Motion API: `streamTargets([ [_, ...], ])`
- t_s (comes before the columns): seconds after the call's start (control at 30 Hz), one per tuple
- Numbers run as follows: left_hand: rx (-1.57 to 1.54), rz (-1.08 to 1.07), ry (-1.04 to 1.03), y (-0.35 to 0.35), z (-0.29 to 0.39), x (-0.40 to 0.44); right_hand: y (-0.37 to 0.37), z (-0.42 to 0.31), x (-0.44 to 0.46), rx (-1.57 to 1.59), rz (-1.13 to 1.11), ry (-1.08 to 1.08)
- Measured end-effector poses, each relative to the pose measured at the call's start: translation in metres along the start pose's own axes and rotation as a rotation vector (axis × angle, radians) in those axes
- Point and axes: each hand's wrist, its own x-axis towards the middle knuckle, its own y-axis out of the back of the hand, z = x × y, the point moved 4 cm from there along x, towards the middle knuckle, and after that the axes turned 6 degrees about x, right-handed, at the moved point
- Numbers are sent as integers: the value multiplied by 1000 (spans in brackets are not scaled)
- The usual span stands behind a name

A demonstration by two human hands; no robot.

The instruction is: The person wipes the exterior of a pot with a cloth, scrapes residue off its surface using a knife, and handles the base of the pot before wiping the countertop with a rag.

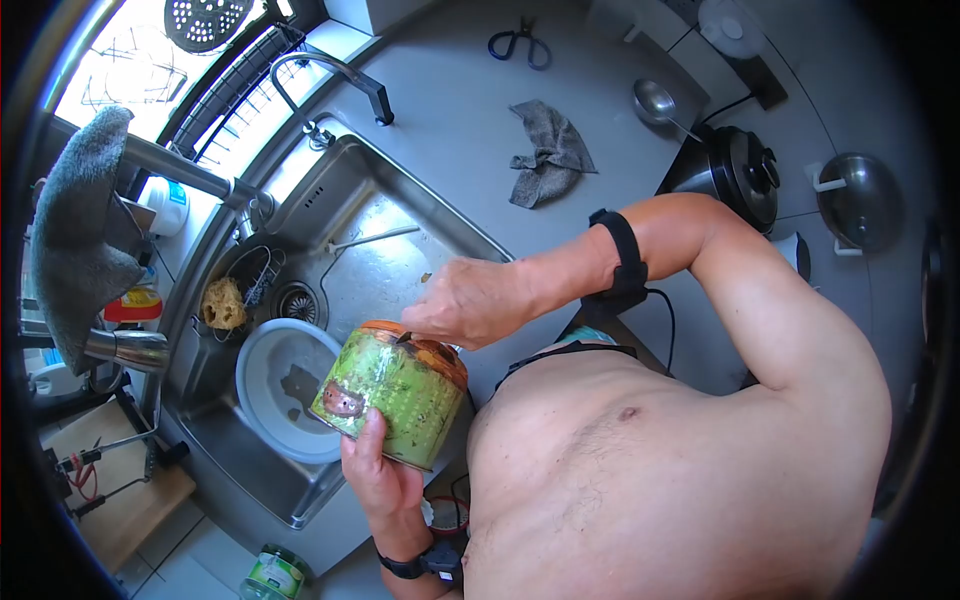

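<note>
Now | my left grip (378, 472) clasps green tin (395, 400); right grip (465, 302) curls at rim (380, 326), pinch unclear | likely rim work; next needs steadiness

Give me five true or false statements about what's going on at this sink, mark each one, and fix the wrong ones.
1. The left hand is holding a green tin. True.
2. A pair of scissors lies on the counter. True.
3. The plastic basin is standing on the counter. False: it is inside the sink.
4. A crumpled grey cloth lies on the counter. True.
5. The right hand is holding the scissors. False: it is at the orange end of the tin.
</note>
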Motion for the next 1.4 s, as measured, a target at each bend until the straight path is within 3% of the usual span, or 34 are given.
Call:
streamTargets([
  [0.33, 95, 47, 7, 16, 1, 6, 12, 26, 25, 60, -34, -8],
  [0.43, 121, 35, 11, 29, 5, 14, 17, 21, 32, 160, -265, -194],
  [0.93, 33, 11, 60, 48, 11, 18, 7, 30, 26, 215, -138, -186],
  [1.03, 37, 42, 62, 52, 10, 17, 8, 32, 22, 328, -167, -316],
  [1.23, 35, 43, 47, 48, 10, 16, 1, 33, 13, 501, -98, -353],
  [1.33, 36, 41, 53, 52, 9, 15, -7, 29, 1, 801, -253, -715],
  [1.4, 41, 36, 60, 54, 9, 16, -11, 26, -4, 839, -251, -754],
])
